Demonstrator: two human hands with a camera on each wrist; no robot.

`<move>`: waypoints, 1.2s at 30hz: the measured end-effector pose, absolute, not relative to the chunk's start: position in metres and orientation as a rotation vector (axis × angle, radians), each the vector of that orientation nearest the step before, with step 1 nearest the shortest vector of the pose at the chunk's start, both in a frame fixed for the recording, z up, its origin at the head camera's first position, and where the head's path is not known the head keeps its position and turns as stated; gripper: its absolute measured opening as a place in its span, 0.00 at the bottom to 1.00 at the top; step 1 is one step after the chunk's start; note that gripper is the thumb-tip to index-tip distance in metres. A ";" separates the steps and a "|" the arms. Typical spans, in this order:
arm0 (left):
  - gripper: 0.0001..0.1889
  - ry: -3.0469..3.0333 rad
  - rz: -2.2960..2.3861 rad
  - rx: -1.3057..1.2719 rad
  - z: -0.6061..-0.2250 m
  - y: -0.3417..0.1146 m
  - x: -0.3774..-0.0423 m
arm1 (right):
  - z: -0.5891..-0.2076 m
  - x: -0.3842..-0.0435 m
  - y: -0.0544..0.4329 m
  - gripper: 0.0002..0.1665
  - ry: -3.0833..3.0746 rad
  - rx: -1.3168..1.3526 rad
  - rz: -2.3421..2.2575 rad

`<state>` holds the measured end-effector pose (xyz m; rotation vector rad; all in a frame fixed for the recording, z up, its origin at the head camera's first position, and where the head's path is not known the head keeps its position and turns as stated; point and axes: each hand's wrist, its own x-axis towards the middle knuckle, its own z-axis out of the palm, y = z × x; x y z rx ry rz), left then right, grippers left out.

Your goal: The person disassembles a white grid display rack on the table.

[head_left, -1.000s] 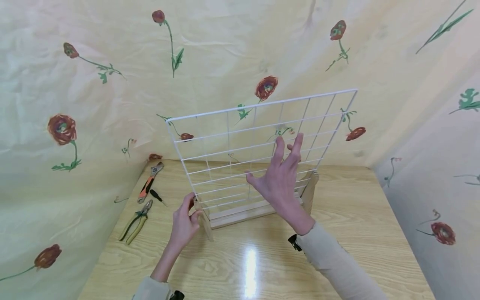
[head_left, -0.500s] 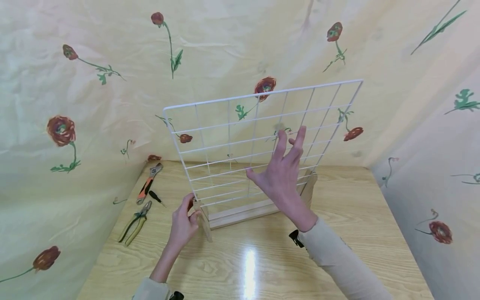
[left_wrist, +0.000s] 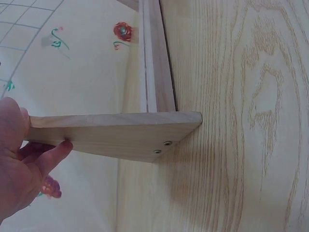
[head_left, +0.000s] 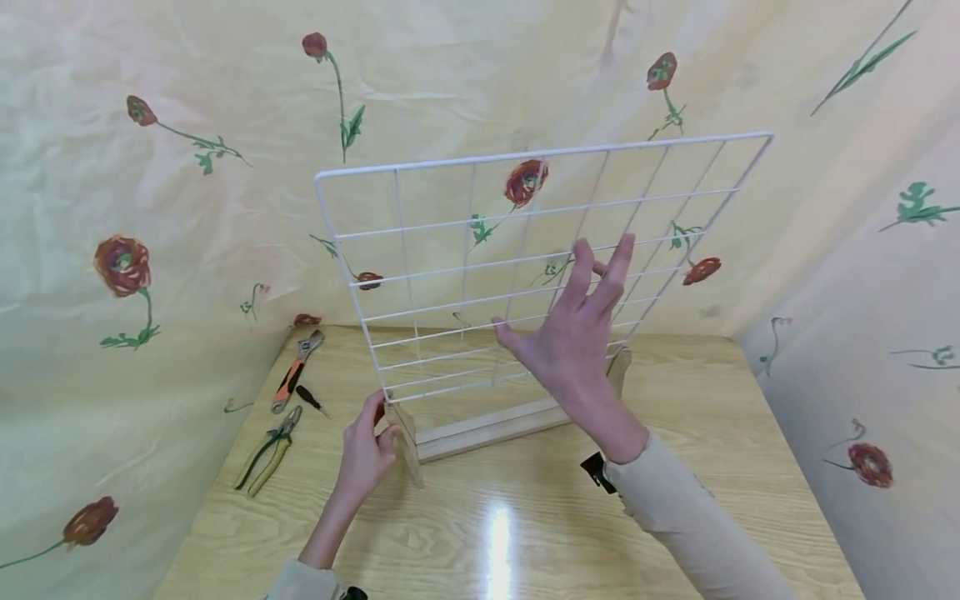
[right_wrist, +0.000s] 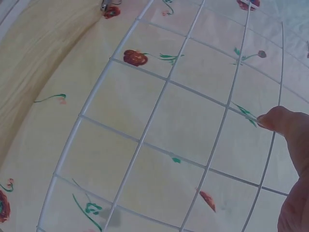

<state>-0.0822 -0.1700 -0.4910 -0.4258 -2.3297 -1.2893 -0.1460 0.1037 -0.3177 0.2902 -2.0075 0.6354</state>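
A white wire grid (head_left: pixel 465 162) slants upright above a low wooden stand (head_left: pixel 480 435) in the head view. My right hand (head_left: pixel 573 350) holds the grid right of its middle, fingers spread upward behind or across the wires; the thumb (right_wrist: pixel 277 121) rests against a wire in the right wrist view. My left hand (head_left: pixel 363 454) grips the upper end of the stand's left side panel (left_wrist: pixel 120 135), beside the grid's lower left corner. Two screw heads (left_wrist: pixel 167 143) show on this panel's outer face. The stand's right side is partly hidden behind my right arm.
Along the table's left side lie an adjustable wrench (head_left: pixel 287 385) with orange-and-black handle, a small black screwdriver (head_left: pixel 306 395) and pliers (head_left: pixel 283 432) with yellowish handles. A flower-patterned cloth (head_left: pixel 225 267) hangs around the back and sides of the wood-grain table (head_left: pixel 420 542).
The grid has risen and come nearer the camera, its top edge now higher and its lower edge further above the stand's crossbar. My right hand moved up with it; my left hand stays at the panel.
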 end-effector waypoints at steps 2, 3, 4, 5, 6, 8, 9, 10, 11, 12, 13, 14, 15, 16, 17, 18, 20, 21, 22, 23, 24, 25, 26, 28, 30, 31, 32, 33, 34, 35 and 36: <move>0.31 -2.334 -1.301 -0.427 -0.491 -0.170 -0.082 | -0.313 -0.144 0.105 0.78 -1.972 0.292 0.679; 0.31 -2.336 -1.309 -0.427 -0.491 -0.171 -0.082 | -0.310 -0.142 0.106 0.77 -1.955 0.291 0.699; 0.31 -2.338 -1.315 -0.425 -0.492 -0.171 -0.082 | -0.306 -0.141 0.107 0.77 -1.935 0.288 0.712; 0.32 -2.341 -1.323 -0.422 -0.492 -0.171 -0.082 | -0.302 -0.140 0.108 0.76 -1.918 0.287 0.723; 0.32 -2.343 -1.334 -0.421 -0.492 -0.171 -0.082 | -0.298 -0.139 0.110 0.75 -1.894 0.290 0.739; 0.33 -2.340 -1.351 -0.426 -0.493 -0.172 -0.082 | -0.290 -0.137 0.113 0.75 -1.848 0.291 0.760; 0.34 -2.328 -1.370 -0.440 -0.493 -0.172 -0.082 | -0.286 -0.136 0.116 0.75 -1.836 0.287 0.769; 0.34 -2.312 -1.383 -0.460 -0.493 -0.172 -0.082 | -0.283 -0.135 0.118 0.74 -1.814 0.284 0.783; 0.35 -2.299 -1.398 -0.476 -0.489 -0.171 -0.081 | -0.280 -0.135 0.122 0.75 -1.799 0.284 0.802; 0.34 -2.285 -1.403 -0.502 -0.484 -0.170 -0.079 | -0.278 -0.134 0.125 0.74 -1.784 0.286 0.816; 0.35 -2.273 -1.418 -0.518 -0.485 -0.170 -0.080 | -0.277 -0.134 0.130 0.74 -1.777 0.283 0.825; 0.36 -2.262 -1.433 -0.534 -0.486 -0.171 -0.080 | -0.276 -0.133 0.134 0.74 -1.775 0.275 0.831; 0.36 -2.255 -1.444 -0.549 -0.486 -0.171 -0.080 | -0.276 -0.132 0.139 0.74 -1.769 0.271 0.840; 0.36 -2.259 -1.442 -0.557 -0.487 -0.172 -0.081 | -0.277 -0.131 0.145 0.74 -1.772 0.263 0.850; 0.37 -2.266 -1.444 -0.558 -0.487 -0.172 -0.081 | -0.278 -0.129 0.150 0.75 -1.787 0.251 0.859; 0.37 -2.270 -1.440 -0.565 -0.491 -0.173 -0.083 | -0.280 -0.127 0.156 0.74 -1.799 0.236 0.866; 0.38 -2.272 -1.432 -0.580 -0.492 -0.173 -0.084 | -0.284 -0.122 0.170 0.74 -1.842 0.197 0.877; 0.37 -2.271 -1.416 -0.594 -0.488 -0.172 -0.082 | -0.287 -0.120 0.177 0.74 -1.862 0.183 0.885; 0.37 -2.271 -1.405 -0.602 -0.483 -0.171 -0.081 | -0.291 -0.117 0.184 0.75 -1.882 0.171 0.890; 0.36 -2.269 -1.397 -0.611 -0.479 -0.169 -0.080 | -0.295 -0.114 0.191 0.76 -1.900 0.156 0.893; 0.36 -2.268 -1.386 -0.621 -0.474 -0.168 -0.078 | -0.299 -0.111 0.198 0.77 -1.911 0.147 0.895; 0.36 -2.267 -1.379 -0.630 -0.471 -0.166 -0.076 | -0.303 -0.109 0.205 0.78 -1.929 0.132 0.891; 0.35 -2.270 -1.368 -0.635 -0.467 -0.165 -0.075 | -0.308 -0.106 0.211 0.77 -1.943 0.119 0.894; 0.36 -2.274 -1.371 -0.633 -0.465 -0.164 -0.073 | -0.318 -0.100 0.223 0.79 -1.974 0.073 0.893; 0.36 -2.279 -1.381 -0.629 -0.464 -0.164 -0.072 | -0.327 -0.093 0.234 0.76 -2.001 0.025 0.886; 0.36 -2.279 -1.391 -0.626 -0.464 -0.164 -0.072 | -0.331 -0.090 0.239 0.75 -2.015 0.003 0.884; 0.36 -2.279 -1.400 -0.621 -0.465 -0.164 -0.072 | -0.335 -0.087 0.244 0.76 -2.028 -0.014 0.881; 0.36 -2.278 -1.413 -0.616 -0.465 -0.164 -0.072 | -0.339 -0.084 0.248 0.77 -2.032 -0.027 0.874; 0.35 -2.277 -1.422 -0.612 -0.465 -0.164 -0.072 | -0.343 -0.082 0.252 0.78 -2.037 -0.038 0.867; 0.35 -2.274 -1.427 -0.610 -0.466 -0.165 -0.073 | -0.347 -0.079 0.255 0.77 -2.040 -0.052 0.860; 0.35 -2.270 -1.433 -0.610 -0.466 -0.165 -0.073 | -0.350 -0.077 0.258 0.79 -2.047 -0.063 0.853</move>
